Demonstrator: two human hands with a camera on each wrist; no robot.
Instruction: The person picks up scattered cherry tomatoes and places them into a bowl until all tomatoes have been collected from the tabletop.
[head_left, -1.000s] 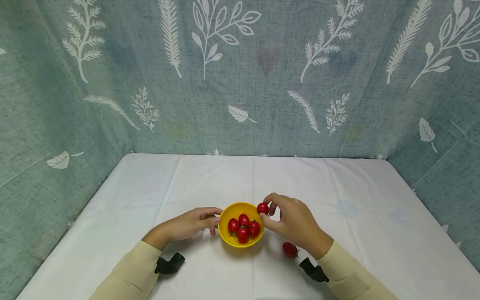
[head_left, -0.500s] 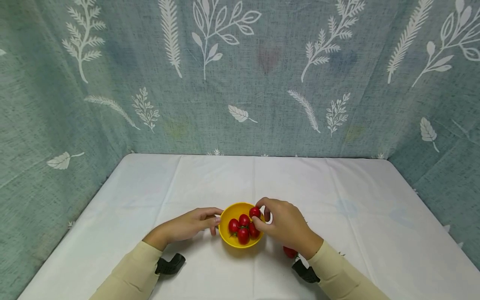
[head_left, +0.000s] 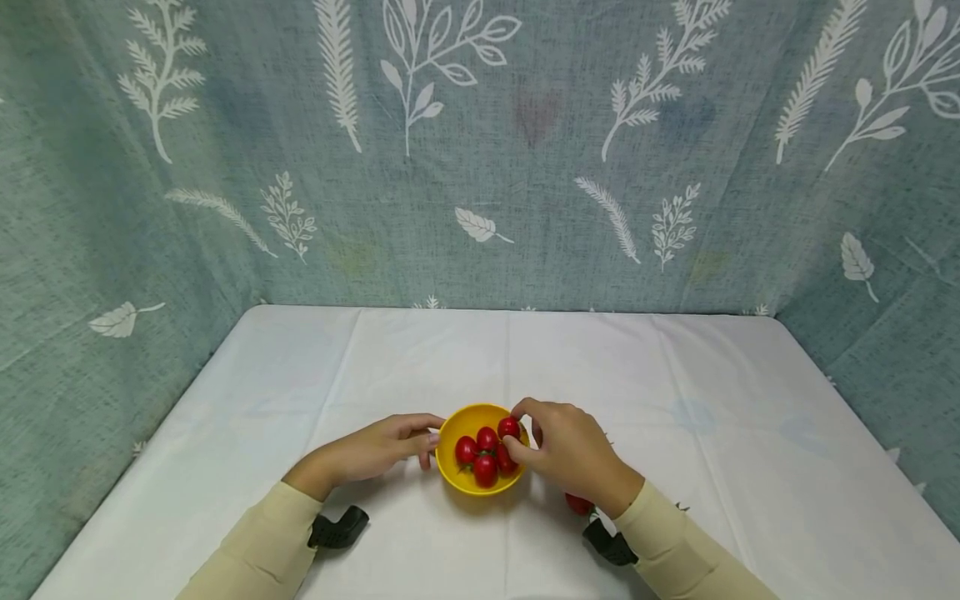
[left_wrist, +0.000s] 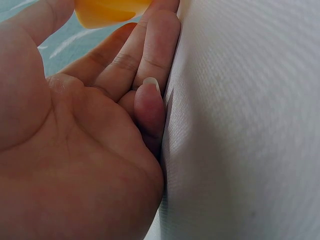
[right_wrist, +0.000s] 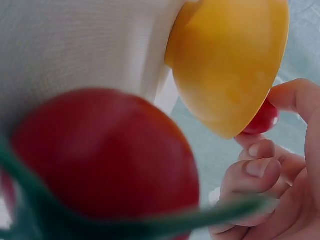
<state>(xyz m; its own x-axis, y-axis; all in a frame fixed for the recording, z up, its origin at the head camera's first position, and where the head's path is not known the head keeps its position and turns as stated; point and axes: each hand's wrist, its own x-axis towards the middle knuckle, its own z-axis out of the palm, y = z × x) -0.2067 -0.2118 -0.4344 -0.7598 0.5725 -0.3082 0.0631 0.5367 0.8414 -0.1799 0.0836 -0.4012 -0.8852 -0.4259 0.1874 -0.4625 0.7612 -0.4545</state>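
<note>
A yellow bowl (head_left: 451,473) with several red cherry tomatoes (head_left: 486,471) in it stands on the white-covered table. My left hand (head_left: 375,450) holds its left side, thumb and forefinger at the rim; in the left wrist view the little finger lies along the cloth. Over the bowl's right inner edge, my right hand (head_left: 573,450) pinches a cherry tomato (head_left: 509,427) between thumb and forefinger. From the right wrist that same tomato (right_wrist: 265,120) peeks out past the bowl's rim. Another cherry tomato (head_left: 578,503) with a green stem lies under the right wrist, partly hidden.
Small dark stem-like tips (head_left: 681,507) poke out beyond the right sleeve. A black wrist mount (head_left: 339,528) sits at the left cuff, another (head_left: 610,543) at the right. Leaf-patterned green cloth (head_left: 480,275) hangs behind the table and along both sides.
My right hand has moved left, carrying the pinched tomato from beyond the rim to inside the bowl's right edge. In the last half second it barely shifts. My left hand stays on the bowl.
</note>
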